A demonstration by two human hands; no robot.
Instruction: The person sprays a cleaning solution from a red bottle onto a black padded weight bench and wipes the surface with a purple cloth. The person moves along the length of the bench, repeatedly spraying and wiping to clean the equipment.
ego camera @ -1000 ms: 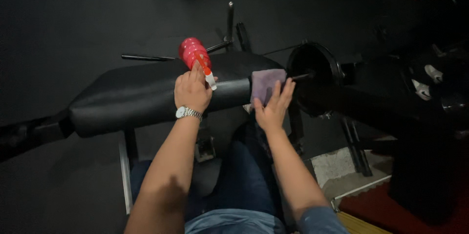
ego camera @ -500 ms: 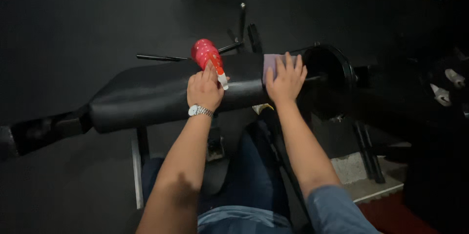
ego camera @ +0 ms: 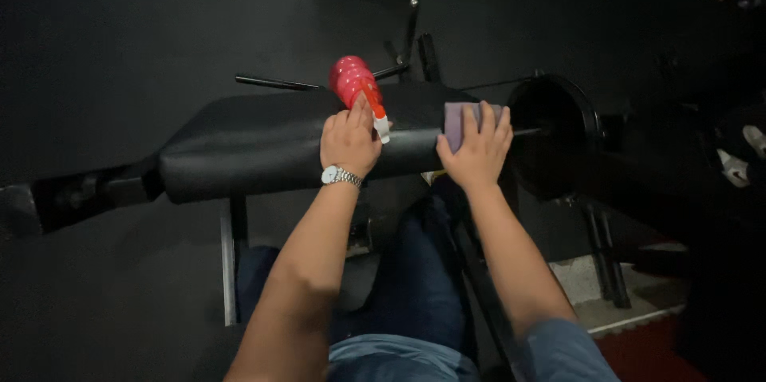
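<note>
Seen from above in a dim gym, we lean over a black padded bench that runs across the frame from lower left toward the right. Our left hand is wrapped around a red spray bottle, fingers closed on its neck; the bottle's round red body points away from us, past the far edge of the pad, while its white nozzle lies just beside our thumb and over the pad. A silver wristwatch sits on that wrist. Our right hand lies flat, fingers spread, pressing a folded purple cloth onto the right end of the pad; only the cloth's left and upper edges show past the fingers. The two hands are near each other but apart, the nozzle between them.

Just right of the cloth, a black round weight plate stands on edge, a thin metal bar crossing its face. Behind the bench, dark metal rods lie on the black floor. Below the pad we see our legs in blue jeans between the bench's frame legs. At the lower right corner, a pale slab meets a red strip of flooring.
</note>
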